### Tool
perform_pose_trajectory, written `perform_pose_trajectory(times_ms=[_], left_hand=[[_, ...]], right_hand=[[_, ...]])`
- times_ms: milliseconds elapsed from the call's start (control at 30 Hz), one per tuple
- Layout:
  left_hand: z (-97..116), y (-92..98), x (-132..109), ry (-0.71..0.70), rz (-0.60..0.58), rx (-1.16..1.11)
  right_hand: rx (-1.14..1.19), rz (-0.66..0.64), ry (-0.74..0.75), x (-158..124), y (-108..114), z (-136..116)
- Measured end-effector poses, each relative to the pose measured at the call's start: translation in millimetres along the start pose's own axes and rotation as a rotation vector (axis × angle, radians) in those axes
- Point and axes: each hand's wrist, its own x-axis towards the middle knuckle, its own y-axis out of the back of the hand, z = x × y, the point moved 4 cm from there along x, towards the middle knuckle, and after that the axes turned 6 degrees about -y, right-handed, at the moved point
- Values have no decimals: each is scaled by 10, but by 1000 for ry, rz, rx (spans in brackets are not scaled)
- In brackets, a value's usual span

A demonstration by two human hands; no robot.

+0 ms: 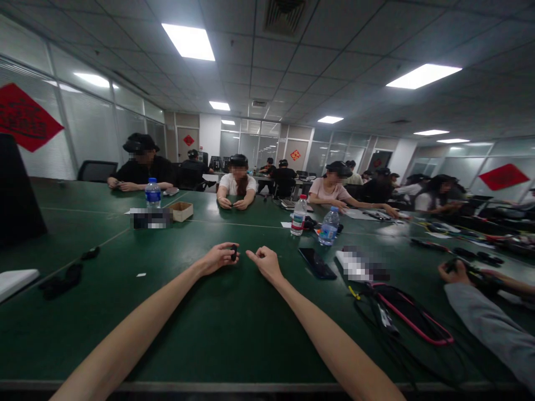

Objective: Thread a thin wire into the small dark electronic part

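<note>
Above the green table [234, 334], my left hand [218, 259] is closed on a small black object [234, 252], held upright between thumb and fingers. Its exact kind is too small to make out. Facing it, a short gap away, is my right hand [267, 263], its fingers curled in and its thumb pointing left toward the black object. The inside of the right hand is hidden, so anything in it cannot be made out. To its right lies a dark phone [317, 263], flat on the table.
Bottles [298, 216] [329, 227] stand beyond my right hand. A small open box [181, 211] and a blue-capped bottle [152, 194] are at the far left. A pink-edged black pouch [412, 314] and cables lie right, near a co-worker's grey sleeve [487, 317]. Several people sit across.
</note>
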Motion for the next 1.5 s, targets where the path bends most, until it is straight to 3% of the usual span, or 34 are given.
perform_pose_trajectory(times_ms=[167, 400, 667, 867, 1167, 1500], left_hand=[[9, -12, -10, 0, -2, -10], [22, -26, -26, -3, 15, 6], [13, -15, -21, -17, 17, -13], [6, 4, -9, -6, 26, -34], [28, -27, -28, -18, -2, -45], [46, -45, -36, -21, -8, -33]], right_hand=[[-105, -127, -168, 56, -139, 201], [-270, -132, -184, -11, -142, 187], [-467, -185, 52, -181, -172, -116], [-554, -231, 124, -209, -177, -187], [-516, -267, 141, -202, -182, -178], [-441, -217, 10, -168, -182, -84]])
